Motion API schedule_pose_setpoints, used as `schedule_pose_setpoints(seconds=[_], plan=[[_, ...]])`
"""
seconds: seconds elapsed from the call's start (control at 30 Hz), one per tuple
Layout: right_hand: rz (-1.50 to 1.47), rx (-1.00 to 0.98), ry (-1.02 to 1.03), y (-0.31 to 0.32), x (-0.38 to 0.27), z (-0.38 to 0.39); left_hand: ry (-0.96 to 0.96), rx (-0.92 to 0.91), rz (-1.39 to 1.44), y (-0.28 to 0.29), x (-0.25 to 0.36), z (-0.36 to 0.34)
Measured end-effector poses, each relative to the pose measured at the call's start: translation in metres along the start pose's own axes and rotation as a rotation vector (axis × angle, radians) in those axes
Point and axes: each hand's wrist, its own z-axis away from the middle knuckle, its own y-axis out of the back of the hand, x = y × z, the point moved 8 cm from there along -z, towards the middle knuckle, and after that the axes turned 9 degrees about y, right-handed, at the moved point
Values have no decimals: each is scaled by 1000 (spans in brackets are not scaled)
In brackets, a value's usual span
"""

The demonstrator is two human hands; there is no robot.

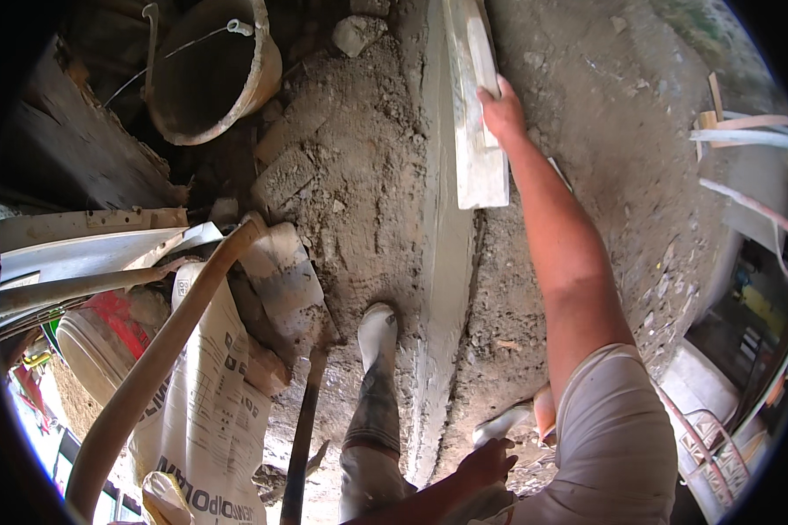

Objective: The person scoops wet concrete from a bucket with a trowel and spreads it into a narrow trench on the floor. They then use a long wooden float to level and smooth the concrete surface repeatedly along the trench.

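My right hand point(500, 114) grips the handle of a long, pale, cement-coated float point(481, 184) at top centre. The float lies along a narrow strip of smooth grey wet mortar point(438, 332), which runs lengthwise over the rough dirt ground. My left hand point(488, 459) is low in the view beside my body, loosely curved with nothing visible in it. My booted left foot point(376, 337) stands just left of the strip; another boot point(495, 424) is partly visible right of it.
At the left are a shovel point(276, 271), long wooden handles point(162, 341), a printed sack point(201, 411) and scrap boards. A bucket point(263, 79) lies near rough timber point(96, 149) at top left. Planks and pipes point(740, 136) and metal items sit along the right edge.
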Motion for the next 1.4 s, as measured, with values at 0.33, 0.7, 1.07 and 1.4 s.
schedule_pose_setpoints(seconds=[0.33,0.7,1.07,1.4], plan=[[149,-177,-69,-35,66,200,-68,127,-58,-14,-18,-6],[58,-311,-223,-11,167,557,-36,-192,-208,-76,-62,-29],[-4,-175,-169,-14,64,234,119,-227,-323,-96,-101,-45],[192,-363,-186,-37,141,355,141,-194,-324,-97,-108,-45]])
